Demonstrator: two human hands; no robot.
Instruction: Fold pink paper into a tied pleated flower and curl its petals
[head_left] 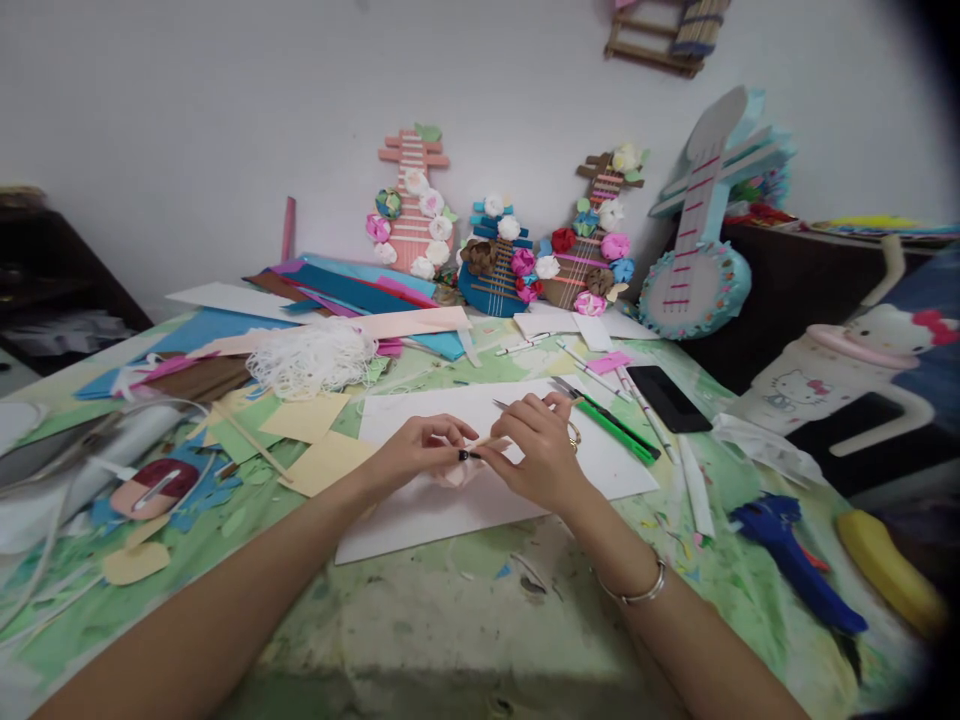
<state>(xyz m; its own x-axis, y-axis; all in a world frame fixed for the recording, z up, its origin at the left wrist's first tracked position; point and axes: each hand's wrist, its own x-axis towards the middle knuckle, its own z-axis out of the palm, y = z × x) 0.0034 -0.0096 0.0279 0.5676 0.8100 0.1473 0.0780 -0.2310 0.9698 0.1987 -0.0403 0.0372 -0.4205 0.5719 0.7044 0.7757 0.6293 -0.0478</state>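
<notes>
My left hand [420, 445] and my right hand [536, 450] meet over a white sheet [480, 500] lying on the table. Both are pinched together on a small pale pink piece [459, 472] held between their fingertips. A thin metal tool [504, 406] sticks out behind my right hand; I cannot tell whether the hand holds it. A silver bangle [641, 592] circles my right wrist.
Green and white pens [615, 425], a black phone [667, 398], a blue glue gun [795, 555] and a yellow object [889, 570] lie right. Foam sheets [352, 285], white string [311, 358] and paper scraps lie left. Decorated craft guitars [499, 260] lean on the wall.
</notes>
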